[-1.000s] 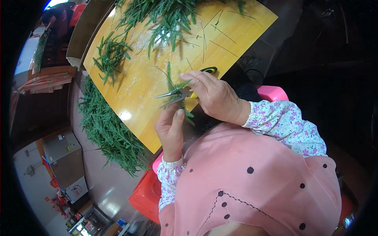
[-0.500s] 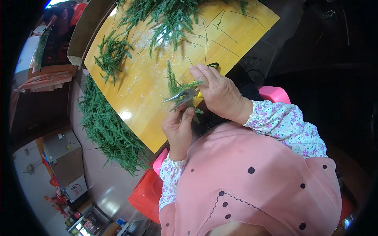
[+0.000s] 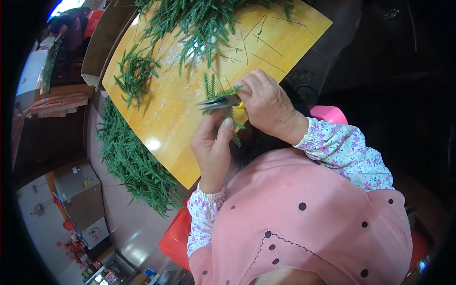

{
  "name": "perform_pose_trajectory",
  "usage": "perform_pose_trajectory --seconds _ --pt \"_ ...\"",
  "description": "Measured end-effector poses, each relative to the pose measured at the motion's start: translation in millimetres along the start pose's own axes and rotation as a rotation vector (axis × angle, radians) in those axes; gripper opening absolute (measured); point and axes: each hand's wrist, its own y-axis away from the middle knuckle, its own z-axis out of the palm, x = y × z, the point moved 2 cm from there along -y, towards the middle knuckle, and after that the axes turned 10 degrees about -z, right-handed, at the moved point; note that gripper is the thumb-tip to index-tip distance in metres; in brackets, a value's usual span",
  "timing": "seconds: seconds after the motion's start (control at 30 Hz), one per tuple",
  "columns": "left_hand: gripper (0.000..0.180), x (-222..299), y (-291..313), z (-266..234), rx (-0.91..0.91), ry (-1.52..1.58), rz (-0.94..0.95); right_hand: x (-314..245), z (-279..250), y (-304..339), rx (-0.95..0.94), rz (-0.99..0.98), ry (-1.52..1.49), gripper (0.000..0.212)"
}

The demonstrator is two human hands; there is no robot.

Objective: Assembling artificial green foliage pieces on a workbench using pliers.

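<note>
My right hand (image 3: 268, 107) is closed around needle-nose pliers (image 3: 231, 100) with yellow handles, mostly covered by the fingers. Their long metal jaws point left, lying across a small artificial pine sprig (image 3: 210, 85). Just below the jaws, my left hand (image 3: 212, 142) pinches the sprig between thumb and fingers, and some green tips hang below beside the thumb. Exactly what lies between the jaws I cannot tell. Both hands are above the near edge of the yellow wooden table (image 3: 164, 137).
A pile of artificial pine branches (image 3: 204, 23) covers the table's far side. A small pine ring (image 3: 135, 73) lies at its left, and thin dark wires (image 3: 268, 61) lie scattered at right. More greenery (image 3: 135, 164) is heaped beyond the left edge. A pink chair (image 3: 328, 114) stands at right.
The plier jaws have come closer together over the sprig. My right hand has turned slightly, its fingers now curled further over the handles. My left hand has shifted a little.
</note>
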Motion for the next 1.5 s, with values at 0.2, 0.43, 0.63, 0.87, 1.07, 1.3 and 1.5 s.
perform_pose_trajectory --seconds 0.2,0.43,0.63,0.87,1.07,1.3,1.5 --pt "0.024 21 -18 23 -0.011 -0.033 0.026 22 -20 -2 0.034 0.108 -0.203 0.016" --pt "0.026 34 -35 45 -0.057 -0.065 0.051 44 -32 -3 -0.090 0.310 -0.390 0.018" --pt "0.028 31 -36 38 -0.035 -0.117 0.010 47 -32 -3 -0.121 0.285 -0.454 0.023" --pt "0.023 49 -45 22 0.168 -0.730 0.412 56 -32 -20 -0.422 0.574 -1.095 0.026" --pt "0.018 60 -40 -13 0.260 -0.831 0.636 63 -37 -19 -0.251 0.735 -1.265 0.029" --pt "0.011 39 -5 -82 0.144 0.267 0.039 -4 -25 -38 -0.425 0.102 -0.528 0.020" --pt "0.008 26 24 -109 0.291 0.386 0.056 -37 -6 -70 -0.481 -0.064 -0.291 0.011"
